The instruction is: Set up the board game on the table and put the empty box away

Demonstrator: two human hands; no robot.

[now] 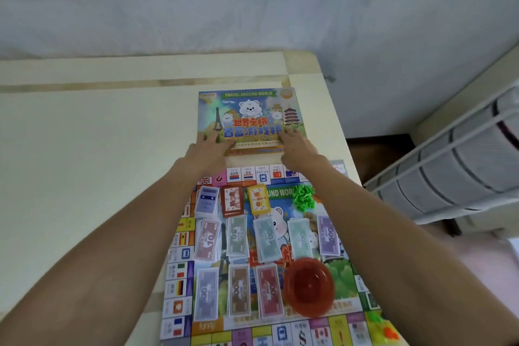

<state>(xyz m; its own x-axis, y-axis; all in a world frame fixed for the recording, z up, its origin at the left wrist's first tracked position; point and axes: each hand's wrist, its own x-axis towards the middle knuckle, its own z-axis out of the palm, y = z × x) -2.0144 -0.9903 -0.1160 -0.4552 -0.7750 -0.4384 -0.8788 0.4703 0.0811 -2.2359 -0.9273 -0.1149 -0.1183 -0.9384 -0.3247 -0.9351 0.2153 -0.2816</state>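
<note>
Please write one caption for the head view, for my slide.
Both hands, left and right, rest on the game box beyond the laid-out board.

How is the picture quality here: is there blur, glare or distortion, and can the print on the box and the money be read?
Head view: soft, even light, no hard shadows or glare. Wide-angle bending stretches the forearms and curves the table edge. Box: "TRAVEL AROUND WORLD" is readable, the small print near the left hand and right hand is blurred. Banknotes: slightly soft, some numbers legible.

Soft even daylight, wide-angle edge distortion
</note>
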